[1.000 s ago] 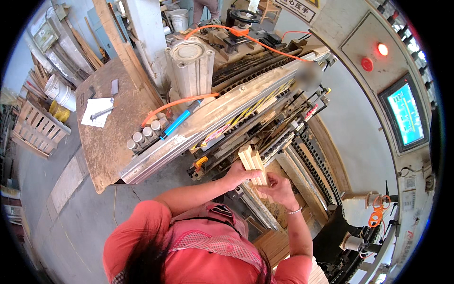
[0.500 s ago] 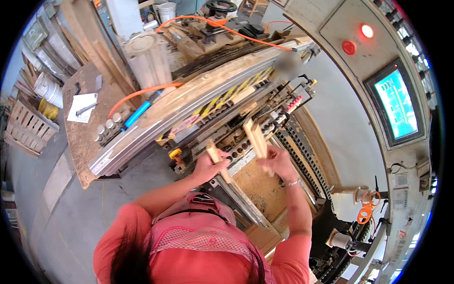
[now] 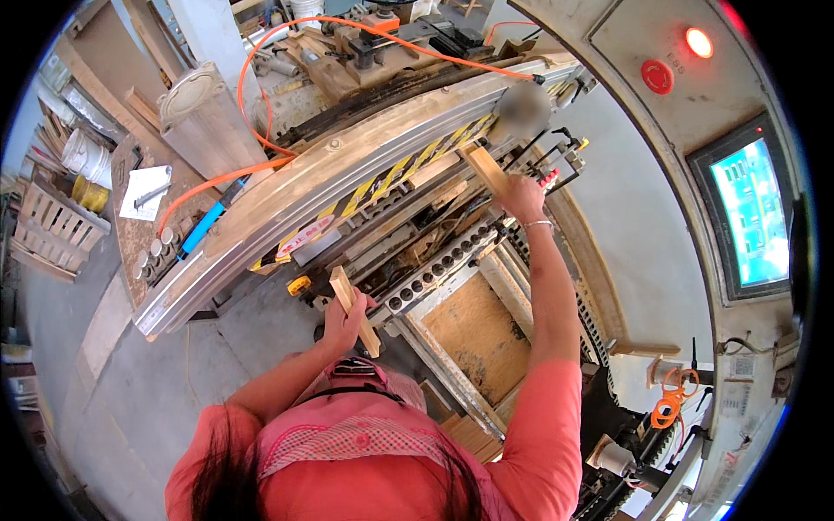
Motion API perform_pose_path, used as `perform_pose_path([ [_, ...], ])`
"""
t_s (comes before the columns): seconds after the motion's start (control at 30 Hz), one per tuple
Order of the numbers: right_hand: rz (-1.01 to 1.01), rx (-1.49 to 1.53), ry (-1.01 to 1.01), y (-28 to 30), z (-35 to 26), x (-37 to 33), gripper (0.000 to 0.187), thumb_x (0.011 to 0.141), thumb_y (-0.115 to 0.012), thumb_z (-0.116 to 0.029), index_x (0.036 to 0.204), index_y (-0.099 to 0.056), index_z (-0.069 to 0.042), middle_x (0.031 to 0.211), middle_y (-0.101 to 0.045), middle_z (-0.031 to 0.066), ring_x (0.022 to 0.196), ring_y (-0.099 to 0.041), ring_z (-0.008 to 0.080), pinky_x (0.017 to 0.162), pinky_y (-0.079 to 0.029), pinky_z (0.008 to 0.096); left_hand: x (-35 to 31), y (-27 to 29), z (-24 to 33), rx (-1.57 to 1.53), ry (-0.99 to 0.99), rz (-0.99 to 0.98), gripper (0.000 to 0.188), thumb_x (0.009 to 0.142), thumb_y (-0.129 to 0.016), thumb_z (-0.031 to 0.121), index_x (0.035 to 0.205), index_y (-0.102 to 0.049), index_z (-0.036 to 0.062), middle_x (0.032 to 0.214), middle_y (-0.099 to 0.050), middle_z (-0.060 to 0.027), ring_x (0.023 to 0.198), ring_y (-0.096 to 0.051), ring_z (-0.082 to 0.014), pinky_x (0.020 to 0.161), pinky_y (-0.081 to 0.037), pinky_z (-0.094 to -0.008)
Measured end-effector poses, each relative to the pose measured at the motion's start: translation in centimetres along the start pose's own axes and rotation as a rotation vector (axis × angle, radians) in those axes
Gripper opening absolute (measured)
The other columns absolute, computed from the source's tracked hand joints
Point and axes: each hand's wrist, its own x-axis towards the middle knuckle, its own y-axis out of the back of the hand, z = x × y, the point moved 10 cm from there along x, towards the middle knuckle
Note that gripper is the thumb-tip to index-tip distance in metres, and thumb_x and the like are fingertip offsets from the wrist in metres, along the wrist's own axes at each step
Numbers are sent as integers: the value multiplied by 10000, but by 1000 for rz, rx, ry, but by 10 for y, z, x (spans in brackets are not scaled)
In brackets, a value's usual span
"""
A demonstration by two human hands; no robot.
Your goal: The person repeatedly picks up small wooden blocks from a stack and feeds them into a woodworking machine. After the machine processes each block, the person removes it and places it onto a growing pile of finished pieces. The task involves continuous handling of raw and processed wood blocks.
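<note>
My left hand (image 3: 346, 323) is closed around a short pale wooden strip (image 3: 341, 285), held tilted in front of my waist. Farther out on the right, my arm stretches forward and my right hand (image 3: 523, 198) grips a wooden piece (image 3: 485, 168) by its near end. That piece reaches over the machine's far rails, near the striped yellow-and-black guard bar (image 3: 373, 193). Whether it is one strip or several together, I cannot make out. Between my hands runs a metal bar with a row of dark round knobs (image 3: 433, 276).
A worn wooden panel (image 3: 473, 334) lies inside the machine frame. On the right stands a control panel with a lit screen (image 3: 749, 213), a red button (image 3: 658, 76) and a glowing red lamp (image 3: 699, 42). An orange hose (image 3: 382, 33) crosses behind. Wooden boards lean far left.
My right hand has moved forward and slightly right with its wooden piece, away from my left hand. My left hand has shifted left and a little nearer, still holding its strip.
</note>
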Motion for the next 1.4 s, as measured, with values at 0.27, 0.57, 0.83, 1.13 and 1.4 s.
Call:
perform_pose_path([
  [0.27, 8, -21, -15, -34, 16, 28, 351, 615, -727, -334, 824, -672, -57, 849, -659, 154, 859, -631, 314, 751, -512, 414, -8, 13, -35, 4, 38, 3, 275, 921, -465, 234, 926, -617, 5, 732, -592, -20, 666, -545, -104, 600, -441, -271],
  [0.57, -5, 0, 15, -28, 2, 20, 381, 604, -741, -354, 837, -679, -59, 861, -663, 146, 859, -634, 310, 742, -515, 407, -17, 16, -43, -22, 96, -34, 311, 942, -461, 249, 940, -623, -16, 744, -601, -32, 668, -561, -100, 578, -447, -256],
  [0.83, -62, -20, -12, -24, -6, 20, 435, 614, -757, -401, 824, -680, -27, 816, -663, 162, 802, -647, 309, 715, -525, 398, -16, 15, -45, -33, 120, -59, 309, 937, -465, 246, 948, -625, -18, 766, -617, -41, 697, -576, -111, 618, -470, -275],
  [1.13, -26, -48, -31, -26, -12, 28, 454, 635, -710, -449, 815, -695, -32, 809, -670, 149, 799, -654, 301, 723, -529, 385, -17, 11, -55, -36, 211, -133, 312, 949, -441, 249, 1005, -579, -26, 821, -606, -52, 734, -595, -134, 647, -488, -287],
  [1.4, -100, -105, -68, -26, -24, 38, 438, 643, -709, -423, 860, -676, -44, 818, -665, 155, 805, -652, 308, 718, -528, 395, -15, 13, -54, 17, 83, -102, 253, 926, -482, 205, 975, -608, -9, 806, -615, -58, 740, -591, -137, 658, -473, -294],
])
